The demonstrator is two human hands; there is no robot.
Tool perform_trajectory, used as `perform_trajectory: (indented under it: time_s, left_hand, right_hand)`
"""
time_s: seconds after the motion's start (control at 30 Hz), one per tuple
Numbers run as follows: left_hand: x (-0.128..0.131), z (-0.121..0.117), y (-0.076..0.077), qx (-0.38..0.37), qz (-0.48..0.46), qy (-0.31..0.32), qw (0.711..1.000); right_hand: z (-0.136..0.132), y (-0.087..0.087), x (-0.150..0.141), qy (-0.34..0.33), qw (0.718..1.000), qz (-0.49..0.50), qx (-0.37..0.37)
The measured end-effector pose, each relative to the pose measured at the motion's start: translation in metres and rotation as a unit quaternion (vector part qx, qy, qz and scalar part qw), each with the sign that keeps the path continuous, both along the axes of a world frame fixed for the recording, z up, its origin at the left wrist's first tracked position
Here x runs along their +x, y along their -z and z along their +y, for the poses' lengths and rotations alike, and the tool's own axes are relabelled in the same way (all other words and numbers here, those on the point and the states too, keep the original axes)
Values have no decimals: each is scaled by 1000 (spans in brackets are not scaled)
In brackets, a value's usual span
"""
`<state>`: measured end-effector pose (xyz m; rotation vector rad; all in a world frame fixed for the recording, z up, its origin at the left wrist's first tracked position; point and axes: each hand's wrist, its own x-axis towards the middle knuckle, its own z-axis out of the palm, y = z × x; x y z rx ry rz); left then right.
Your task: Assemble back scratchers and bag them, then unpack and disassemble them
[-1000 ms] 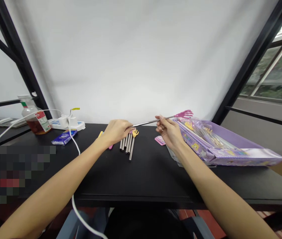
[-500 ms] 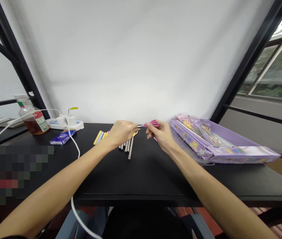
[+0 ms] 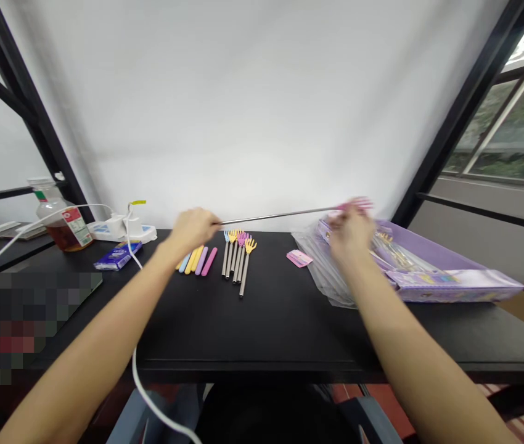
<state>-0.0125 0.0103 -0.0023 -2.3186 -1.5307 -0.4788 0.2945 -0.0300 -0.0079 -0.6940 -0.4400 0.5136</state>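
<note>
Black worktop (image 3: 280, 327): white cable (image 3: 138, 376) hung over its front edge. Mid-worktop lay a row of steel rods with small coloured hand-shaped tips (image 3: 237, 259), pastel handles (image 3: 196, 260) just left of them, and a pink tag (image 3: 299, 258) to the right. Left hand (image 3: 192, 227) was closed around the handle end of an extended telescopic back scratcher (image 3: 285, 214), held above the worktop, roughly level. Right hand (image 3: 352, 231) was at its pink claw end, blurred; grip could not be told. Purple box (image 3: 433, 271) with plastic wrapping sat at the right edge. Back left corner: bottle (image 3: 61, 219), power strip (image 3: 121, 230), blue packet (image 3: 116, 255).
</note>
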Motion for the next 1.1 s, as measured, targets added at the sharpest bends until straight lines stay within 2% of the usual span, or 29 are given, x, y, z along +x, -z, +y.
perform_trajectory:
  time_s: [0.03,0.07,0.1,0.17,0.27,0.3,0.33,0.37,0.4,0.43,0.5,0.6,0.67,0.77,0.8,0.87,0.9,0.93,0.97,1.0,1.03,1.07,1.1]
  left_hand:
    - [-15,6,-1,-34,10,-76,996]
    - [-28,12,-2,-64,13,-123,990]
    - [-37,15,-2,-78,18,-145,986]
    - [-39,18,-1,-42,43,-161,985]
    - [-4,8,0,3,49,-71,996]
    - [13,3,1,19,44,-37,998]
    - [29,-4,4,37,46,7,998]
    - [45,-10,7,53,54,49,996]
    - [57,-17,11,62,67,92,992]
    - [66,-22,15,73,63,124,988]
    - [76,-30,24,87,50,166,981]
    - [75,-34,30,88,-1,189,978]
    - [74,-36,28,72,-67,203,974]
    - [77,-42,20,19,-178,224,958]
    - [78,-44,18,-4,-211,230,950]
    - [80,-48,16,-51,-264,244,932]
    - [80,-49,16,-77,-281,254,922]
    - [80,-49,16,-104,-291,265,914]
    - [79,-49,17,-130,-294,274,906]
    - [78,-48,18,-156,-292,280,901]
    - [77,-47,20,-178,-287,283,898]
    - [76,-46,21,-195,-280,283,896]
    - [75,-44,23,-206,-271,283,897]
  right_hand:
    - [-1,-6,18,51,998,39,5]
    - [-2,-10,34,82,995,63,10]
    - [-2,-13,47,95,993,76,15]
    - [0,-13,57,88,993,82,18]
    - [5,1,31,9,1000,29,-1]
    - [6,8,15,-54,998,-24,-18]
    - [6,15,-1,-141,984,-103,-42]
    - [7,23,-17,-225,953,-189,-71]
    - [6,29,-31,-284,921,-255,-80]
    - [6,35,-42,-316,898,-298,-69]
    - [3,41,-54,-336,872,-350,-59]
    - [-1,37,-50,-345,863,-361,-82]
    - [-4,27,-40,-351,871,-332,-91]
    - [-9,10,-18,-345,898,-268,-47]
    - [-11,5,-10,-326,908,-262,-36]
    - [-12,2,7,-231,917,-317,-67]
    - [-11,3,15,-158,903,-383,-115]
    - [-10,6,23,-83,865,-461,-177]
    - [-8,10,30,-23,804,-543,-241]
    - [-5,14,36,13,726,-616,-304]
    - [-2,19,40,27,647,-672,-359]
    - [0,23,42,26,581,-707,-403]
    - [2,27,44,21,534,-722,-439]
